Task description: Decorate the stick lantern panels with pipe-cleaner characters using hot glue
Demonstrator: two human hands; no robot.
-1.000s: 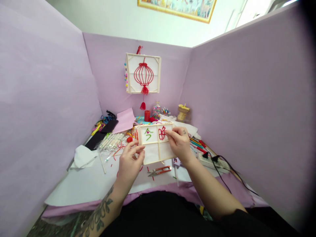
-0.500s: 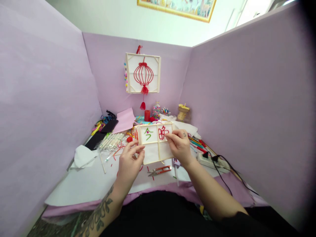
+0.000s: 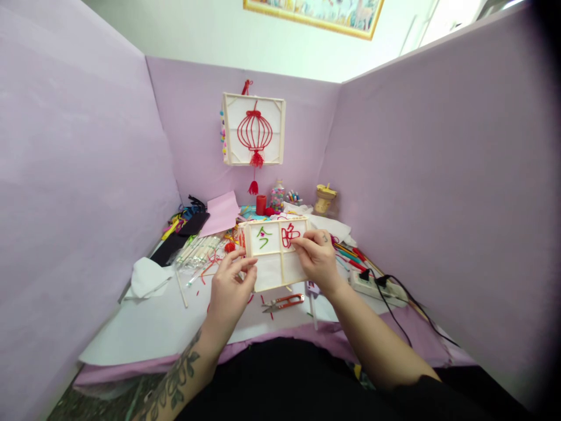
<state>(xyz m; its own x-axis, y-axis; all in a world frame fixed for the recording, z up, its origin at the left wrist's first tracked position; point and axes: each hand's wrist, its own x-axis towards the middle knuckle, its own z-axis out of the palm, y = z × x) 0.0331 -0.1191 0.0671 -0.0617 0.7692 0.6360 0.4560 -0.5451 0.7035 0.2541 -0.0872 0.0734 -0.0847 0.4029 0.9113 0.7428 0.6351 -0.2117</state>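
Well, the white-panelled box (image 3: 268, 272) was just toward six o'clock from mid-view, the left hand (image 3: 230, 285) holding it at eight o'clock, the right hand (image 3: 319, 257), at three, with fingertips narrowed against the red character (image 3: 287, 236) at one, gripping or merely pressing I couldn't tell.

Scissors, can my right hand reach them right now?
Probably yes: the scissors lie uncovered on the near side of the frame, close to your right hand, though it's busy at the red character.

A box (image 3: 254, 130) hangs behind the frame (image 3: 268, 272); a power strip (image 3: 366, 286) lies right.
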